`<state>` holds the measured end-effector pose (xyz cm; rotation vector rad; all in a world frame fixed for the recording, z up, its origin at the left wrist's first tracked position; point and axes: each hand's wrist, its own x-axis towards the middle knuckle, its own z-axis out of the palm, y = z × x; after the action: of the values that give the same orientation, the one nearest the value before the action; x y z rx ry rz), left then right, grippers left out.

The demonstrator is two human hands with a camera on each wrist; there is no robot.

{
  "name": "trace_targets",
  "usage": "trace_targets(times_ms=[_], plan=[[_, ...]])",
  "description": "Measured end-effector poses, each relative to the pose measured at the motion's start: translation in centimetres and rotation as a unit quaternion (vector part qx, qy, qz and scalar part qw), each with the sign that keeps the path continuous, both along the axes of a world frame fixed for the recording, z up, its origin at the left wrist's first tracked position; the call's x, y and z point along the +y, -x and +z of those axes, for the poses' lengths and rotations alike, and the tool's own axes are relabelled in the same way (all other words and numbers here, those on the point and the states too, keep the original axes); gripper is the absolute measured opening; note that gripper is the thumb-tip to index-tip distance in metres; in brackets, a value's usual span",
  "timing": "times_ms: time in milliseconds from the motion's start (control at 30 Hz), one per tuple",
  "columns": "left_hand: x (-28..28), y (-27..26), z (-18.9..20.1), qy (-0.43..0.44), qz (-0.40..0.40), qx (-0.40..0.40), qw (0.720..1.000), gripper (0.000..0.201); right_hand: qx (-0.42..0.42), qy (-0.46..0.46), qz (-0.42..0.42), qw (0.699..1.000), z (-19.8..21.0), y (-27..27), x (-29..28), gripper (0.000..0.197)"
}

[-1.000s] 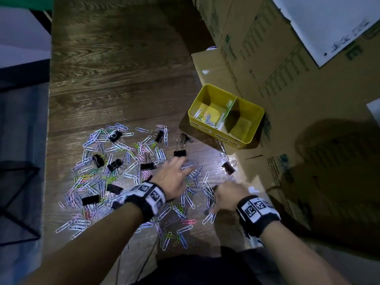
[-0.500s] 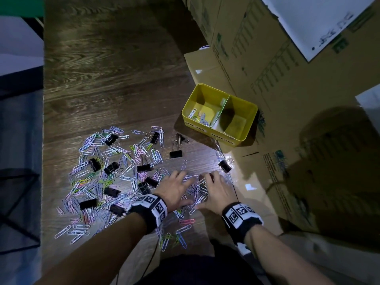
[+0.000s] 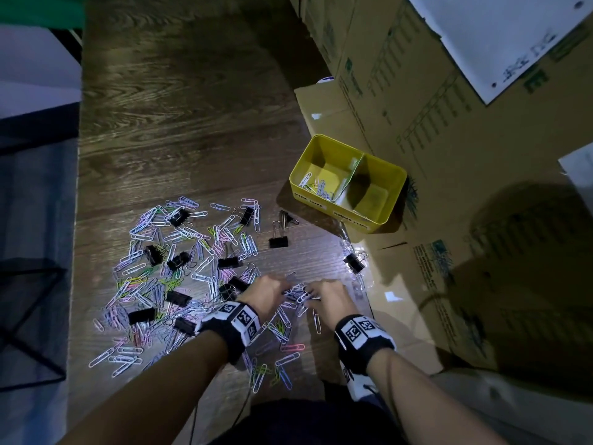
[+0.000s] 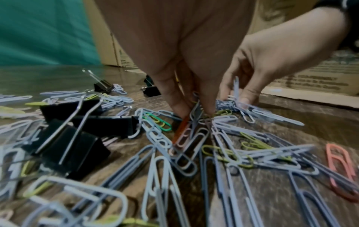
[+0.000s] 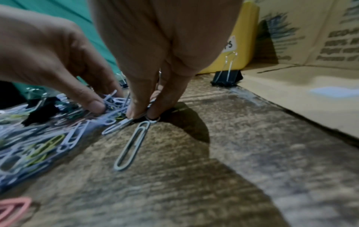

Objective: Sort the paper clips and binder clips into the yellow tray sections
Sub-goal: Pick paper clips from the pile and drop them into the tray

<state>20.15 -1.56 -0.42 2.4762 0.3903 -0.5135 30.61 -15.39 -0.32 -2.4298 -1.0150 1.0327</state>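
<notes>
Coloured paper clips and black binder clips lie scattered on the wooden table. The yellow tray stands to the far right; its left section holds a few paper clips, and the other shows bare yellow floor. My left hand and right hand meet at the pile's right edge, fingers pointing down. In the left wrist view my left hand pinches a bunch of paper clips. In the right wrist view my right hand pinches clips against the table, with a grey paper clip just in front.
Cardboard boxes wall off the right side, and a flat cardboard flap lies beside my right hand. One binder clip sits by that flap. The table's left edge drops to a dark floor.
My hands have drawn together over the clips. The left hand's fingers, flat before, now curl down into the pile. The right hand slid left to meet it.
</notes>
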Motion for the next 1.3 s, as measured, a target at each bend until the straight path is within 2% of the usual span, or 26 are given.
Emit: trace_targets(times_ms=[133,300,400,500,633,767,867,967,1033,1133,1167,1233,1300], plan=[[1.1,0.3,0.2,0.035,0.084,-0.025,0.996,0.032,0.041,-0.020,-0.038,0.998,-0.3,-0.9,-0.2,0.024],[2.3,0.7,0.4,0.098,0.194,0.004,0.976,0.021,0.074,-0.047,-0.079,0.993,-1.0,-1.8,-0.8,0.012],[3.0,1.0,0.8,0.215,0.316,0.022,0.924,0.020,0.113,-0.072,-0.131,0.982,-1.4,-2.1,-1.2,0.010],[4.0,0.8,2.7,0.335,0.386,0.002,0.860,0.019,0.172,-0.114,-0.201,0.958,-0.6,-2.5,-1.3,0.024],[6.0,-1.7,6.8,0.415,0.385,-0.049,0.823,0.020,0.251,-0.200,-0.264,0.910,1.6,-3.3,-1.2,0.022],[8.3,-6.6,9.7,0.448,0.370,-0.123,0.805,0.026,0.284,-0.296,-0.304,0.860,5.4,-4.3,-0.3,0.019],[9.2,-11.1,11.0,0.418,0.362,-0.167,0.816,0.023,0.274,-0.347,-0.303,0.844,8.7,-5.4,0.8,0.019],[9.5,-15.3,10.5,0.367,0.373,-0.176,0.834,0.021,0.262,-0.382,-0.297,0.835,10.7,-7.0,2.3,0.020],[9.6,-17.3,9.4,0.311,0.348,-0.162,0.870,0.020,0.254,-0.412,-0.305,0.820,11.6,-8.2,3.5,0.018],[10.1,-18.7,7.7,0.172,0.238,-0.099,0.951,0.019,0.240,-0.445,-0.318,0.802,12.4,-10.1,5.3,0.018],[10.0,-18.9,7.4,0.146,0.210,-0.074,0.964,0.021,0.238,-0.450,-0.324,0.797,12.5,-10.8,6.0,0.018],[9.9,-18.8,6.9,0.121,0.195,-0.056,0.972,0.024,0.233,-0.459,-0.340,0.787,12.4,-12.3,7.2,0.017],[9.5,-18.0,7.0,0.091,0.214,-0.096,0.968,0.026,0.222,-0.456,-0.357,0.784,11.7,-13.8,8.6,0.019]])
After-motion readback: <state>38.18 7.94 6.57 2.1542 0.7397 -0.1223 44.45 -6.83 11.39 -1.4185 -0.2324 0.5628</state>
